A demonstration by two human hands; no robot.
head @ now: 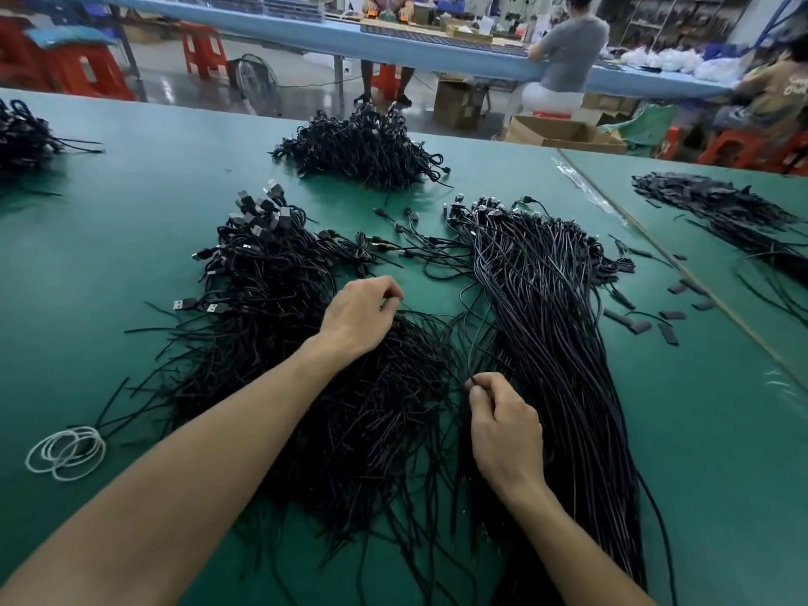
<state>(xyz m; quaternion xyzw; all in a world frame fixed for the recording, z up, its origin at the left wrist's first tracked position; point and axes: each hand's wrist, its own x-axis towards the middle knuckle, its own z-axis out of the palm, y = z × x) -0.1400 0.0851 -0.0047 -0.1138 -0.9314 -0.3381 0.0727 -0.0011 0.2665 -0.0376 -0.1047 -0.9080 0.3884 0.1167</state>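
One single cable (477, 338) is being picked out. It rises from the near middle of the bench (131, 212), in the gap between two black masses, and the right hand (503, 430) pinches its near end between thumb and forefinger, the other fingers curled in. A fine pinch like that looks meant to lift one wire and leave its neighbours lying.

Further off and to the left, the left hand (363, 317) has its fingertips drawn together on a thin strand (426, 314) at the far edge of the loose tangle (371, 408), with the wrist resting on the pile. I can't tell whether that strand and the right hand's cable are the same wire.

To the right runs the long combed bundle (546, 321), its plugs all fanned toward the far end, probably so the ends stay matched. To the left is a heap with USB plugs (262, 255) sticking up. Beyond them is the far heap (363, 146), knotted and dense. White elastic rings (65, 452) lie near left, likely kept handy for binding. Short black sleeves (669, 334) are scattered on the right, and another dark pile (721, 207) sits across the seam in the bench.
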